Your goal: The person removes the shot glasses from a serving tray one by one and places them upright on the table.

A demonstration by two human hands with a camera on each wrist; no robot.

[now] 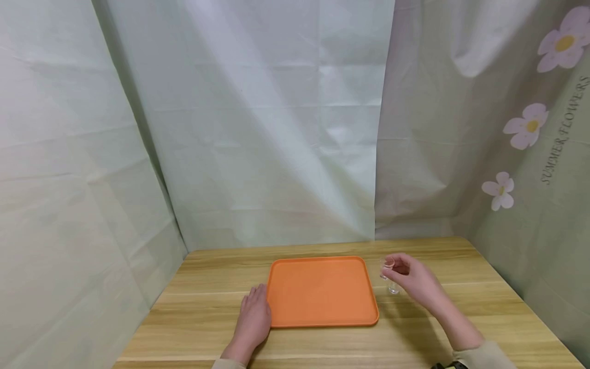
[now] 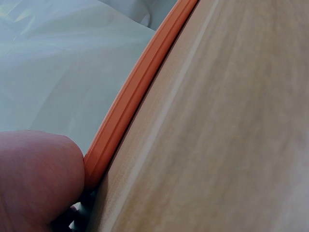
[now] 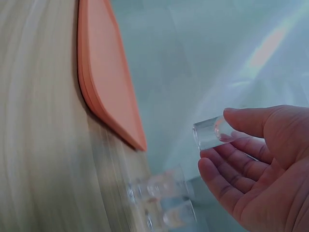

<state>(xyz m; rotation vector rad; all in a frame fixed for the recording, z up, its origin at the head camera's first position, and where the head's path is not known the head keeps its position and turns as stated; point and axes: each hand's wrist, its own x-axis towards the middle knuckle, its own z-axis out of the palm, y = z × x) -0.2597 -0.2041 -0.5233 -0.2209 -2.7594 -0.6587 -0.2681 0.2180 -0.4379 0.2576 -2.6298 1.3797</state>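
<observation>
My right hand (image 1: 415, 279) pinches a small clear shot glass (image 3: 207, 134) between thumb and fingers, raised above the table just right of the orange tray (image 1: 322, 292). Below that hand, two more clear shot glasses stand on the table: a nearer one (image 3: 176, 216) and another (image 3: 159, 186) beside it, both slightly blurred in the right wrist view. In the head view the hand hides most of them, leaving one glass base (image 1: 393, 289) visible. Against the tray's left edge lies my left hand (image 1: 254, 315), its fingers extended forward, with nothing gripped.
The tray lies flat on a wood-grain table (image 1: 207, 297) and bears nothing. Pale green curtains (image 1: 276, 128) hang behind the table and along both sides. White flowers (image 1: 525, 126) and lettering decorate the right curtain.
</observation>
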